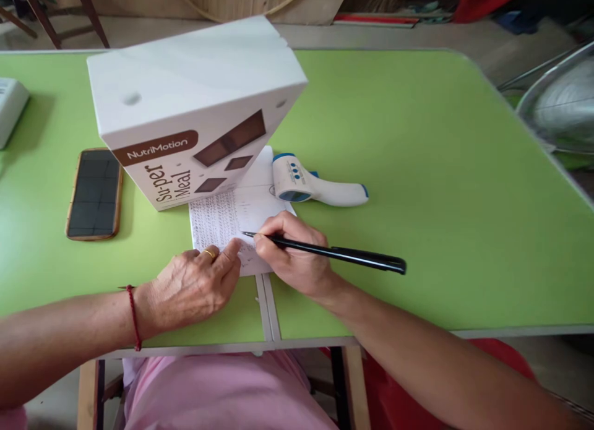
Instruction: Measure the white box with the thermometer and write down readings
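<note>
On white handwritten paper (250,210), the left hand (195,286) rests unclenched while the right hand (299,263) pinches a slim black plastic pen (334,252) over it; slack left-hand pressure could let the paper skid.

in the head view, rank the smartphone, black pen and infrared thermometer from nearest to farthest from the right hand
1. Black pen, held in the right hand
2. Infrared thermometer, just beyond the hand
3. Smartphone, off to the left, past the NutriMotion box
</note>
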`<state>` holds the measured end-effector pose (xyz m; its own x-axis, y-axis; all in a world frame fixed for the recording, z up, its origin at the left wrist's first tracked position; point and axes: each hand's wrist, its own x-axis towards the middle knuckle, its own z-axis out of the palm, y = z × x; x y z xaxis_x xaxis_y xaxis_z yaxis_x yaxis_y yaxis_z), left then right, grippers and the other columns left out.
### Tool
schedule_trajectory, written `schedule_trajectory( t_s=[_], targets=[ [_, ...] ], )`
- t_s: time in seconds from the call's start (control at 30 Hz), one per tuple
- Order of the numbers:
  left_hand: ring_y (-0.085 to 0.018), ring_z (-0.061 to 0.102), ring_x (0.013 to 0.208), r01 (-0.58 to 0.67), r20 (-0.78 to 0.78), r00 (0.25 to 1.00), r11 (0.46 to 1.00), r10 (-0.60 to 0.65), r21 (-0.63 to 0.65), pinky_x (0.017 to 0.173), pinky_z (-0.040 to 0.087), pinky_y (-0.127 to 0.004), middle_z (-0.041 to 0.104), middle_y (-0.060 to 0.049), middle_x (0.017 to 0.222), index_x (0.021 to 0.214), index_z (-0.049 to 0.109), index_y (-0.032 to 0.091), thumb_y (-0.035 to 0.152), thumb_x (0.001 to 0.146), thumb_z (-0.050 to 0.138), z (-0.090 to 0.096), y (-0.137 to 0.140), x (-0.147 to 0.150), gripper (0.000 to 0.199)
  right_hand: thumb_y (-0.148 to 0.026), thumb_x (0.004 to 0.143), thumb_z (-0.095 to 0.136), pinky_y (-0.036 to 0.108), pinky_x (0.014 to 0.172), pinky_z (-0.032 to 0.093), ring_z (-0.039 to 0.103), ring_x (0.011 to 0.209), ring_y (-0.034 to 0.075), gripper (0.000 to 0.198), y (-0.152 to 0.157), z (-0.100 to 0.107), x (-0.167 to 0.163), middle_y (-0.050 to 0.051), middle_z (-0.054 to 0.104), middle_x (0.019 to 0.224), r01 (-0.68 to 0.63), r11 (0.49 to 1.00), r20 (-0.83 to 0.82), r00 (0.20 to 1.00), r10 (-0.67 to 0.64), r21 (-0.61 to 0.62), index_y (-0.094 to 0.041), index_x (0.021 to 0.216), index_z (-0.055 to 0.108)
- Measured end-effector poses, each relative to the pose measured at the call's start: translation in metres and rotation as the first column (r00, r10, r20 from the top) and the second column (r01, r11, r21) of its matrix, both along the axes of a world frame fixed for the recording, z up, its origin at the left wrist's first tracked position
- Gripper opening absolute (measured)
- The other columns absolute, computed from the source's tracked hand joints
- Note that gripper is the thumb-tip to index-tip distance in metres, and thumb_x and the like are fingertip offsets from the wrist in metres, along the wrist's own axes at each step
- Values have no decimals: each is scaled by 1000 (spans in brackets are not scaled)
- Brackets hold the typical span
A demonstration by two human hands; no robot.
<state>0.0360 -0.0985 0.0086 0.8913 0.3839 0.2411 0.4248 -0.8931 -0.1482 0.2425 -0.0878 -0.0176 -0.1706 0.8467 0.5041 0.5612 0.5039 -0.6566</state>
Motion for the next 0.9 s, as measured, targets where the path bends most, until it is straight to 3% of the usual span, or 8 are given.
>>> schedule_trajectory(
  t_s=[0.9],
  targets=[
    [-15,60,59,-4,-18,1000,1000,4,-1,44,50,-28,68,-21,121,108,62,4,2,95,31,1,0,2,34,-18,85,57,22,45,43,50,46,9,17,-1,0,0,-8,53,54,-31,999,-27,999,31,-34,-24,72,48]
  ],
)
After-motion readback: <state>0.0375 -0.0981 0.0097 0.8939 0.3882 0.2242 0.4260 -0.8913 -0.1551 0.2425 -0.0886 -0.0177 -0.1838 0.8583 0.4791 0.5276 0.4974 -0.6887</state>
